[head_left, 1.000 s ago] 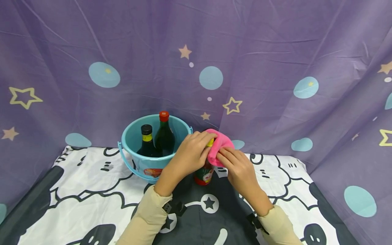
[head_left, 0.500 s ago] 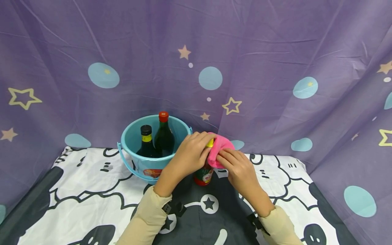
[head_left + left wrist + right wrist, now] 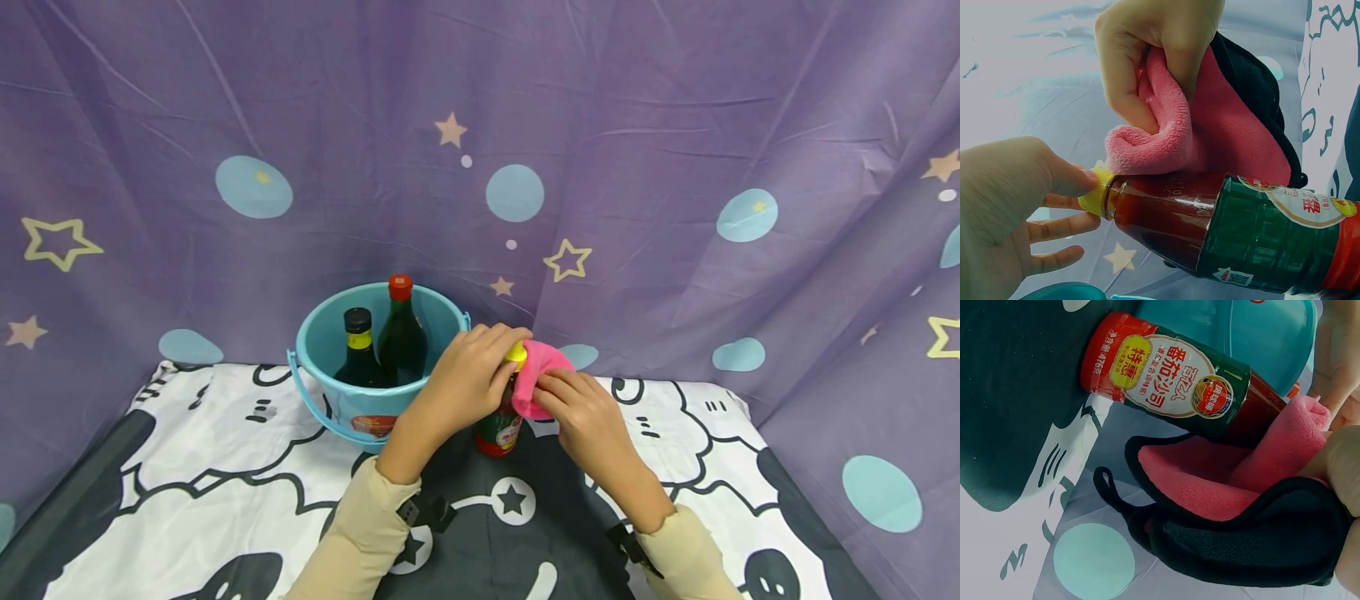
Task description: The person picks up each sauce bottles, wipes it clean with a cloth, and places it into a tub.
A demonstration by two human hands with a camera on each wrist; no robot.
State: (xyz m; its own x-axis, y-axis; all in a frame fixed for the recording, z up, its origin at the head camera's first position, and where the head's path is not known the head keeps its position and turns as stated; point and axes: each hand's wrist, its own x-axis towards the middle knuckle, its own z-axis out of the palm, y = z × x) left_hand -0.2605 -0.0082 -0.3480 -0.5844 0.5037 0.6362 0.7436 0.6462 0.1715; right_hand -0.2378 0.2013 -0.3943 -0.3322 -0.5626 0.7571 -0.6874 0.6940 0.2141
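Note:
A ketchup bottle with a green and red label stands upright on the printed cloth, right of the bucket. My left hand pinches its yellow cap between thumb and fingers. In my right hand is a folded pink cleaning cloth, gripped in curled fingers. The left wrist view shows the cloth's fold touching the bottle's shoulder just below the cap. From the right wrist, the cloth's dark backing and hanging loop are visible, and the bottle's label faces the camera.
Close to my left forearm stands a light-blue bucket with its handle hanging in front. Inside are a black-capped bottle and a green bottle with a red cap. A purple curtain hangs behind.
My right hand's pink cloth has slid down from around the cap, so more of the yellow cap shows. The left hand keeps its place on the cap; the bottle stays put.

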